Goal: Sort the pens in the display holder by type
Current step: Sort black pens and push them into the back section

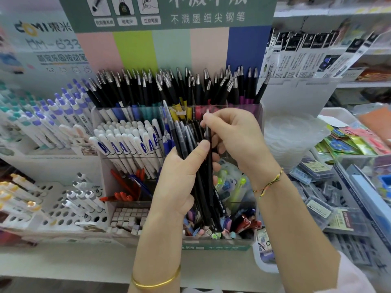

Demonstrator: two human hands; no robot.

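Gold bangle (155,281) rings the left wrist nearest the lens. Above it, the left hand (179,176) curls round a bundle of black pens (202,193), thumb pressed across them. The right hand (234,136), a woven bracelet (268,185) at its wrist, pinches a single black pen (209,159) upright against the bundle. Both hands hover in front of the clear display holder (259,115), the bundle's lower ends over its front compartment of mixed coloured pens (243,223). White pens (131,142) fill the middle-left tier.
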